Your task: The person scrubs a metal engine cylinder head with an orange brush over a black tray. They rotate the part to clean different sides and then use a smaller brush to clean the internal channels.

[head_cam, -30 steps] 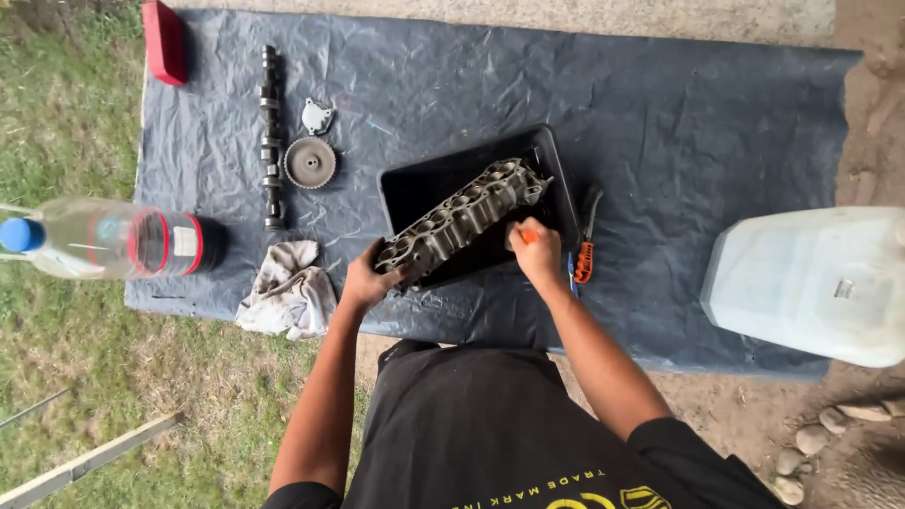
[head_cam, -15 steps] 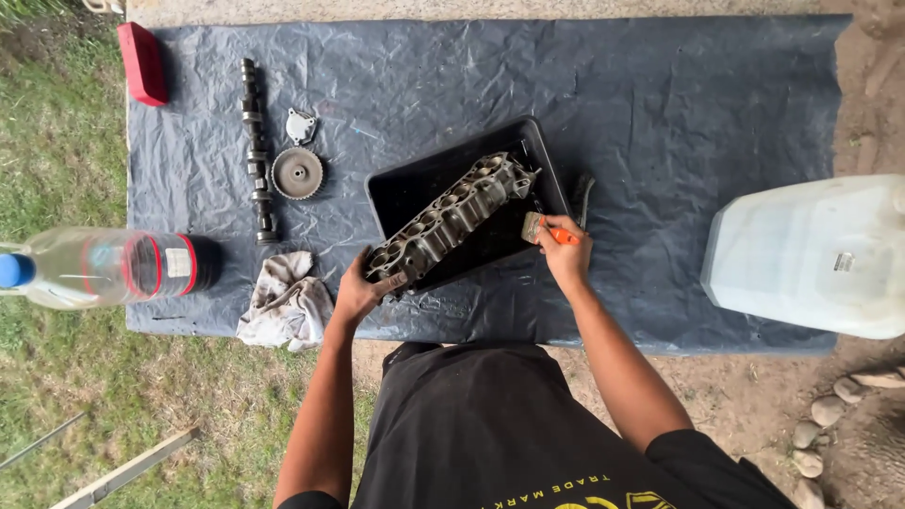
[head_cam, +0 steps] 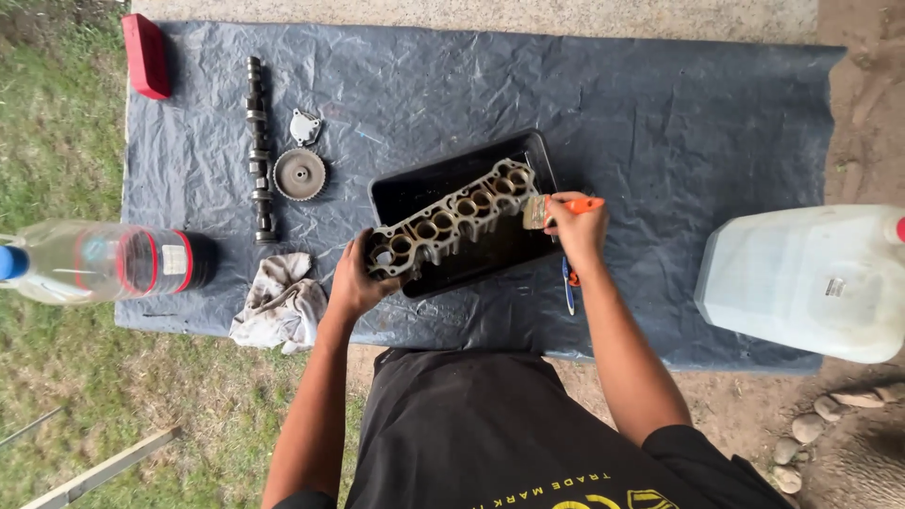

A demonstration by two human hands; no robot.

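Observation:
A long metal engine part with a row of round bores [head_cam: 452,219] lies slanted in a black tray [head_cam: 415,186] on a dark plastic sheet [head_cam: 660,123]. My left hand [head_cam: 353,281] grips its near left end. My right hand [head_cam: 573,226] holds a small paintbrush with an orange handle [head_cam: 556,207], its bristles at the part's far right end.
On the sheet's left lie a camshaft [head_cam: 257,146], a toothed gear [head_cam: 300,173], a small metal cover [head_cam: 304,126], a red block [head_cam: 146,55] and a dirty rag [head_cam: 281,302]. A clear bottle [head_cam: 104,261] lies left. A white jerrycan [head_cam: 806,281] stands right. A blue-handled tool [head_cam: 567,283] lies by the tray.
My right hand with the brush has moved from the tray's near right side up to the part's far right end. The left hand keeps its hold.

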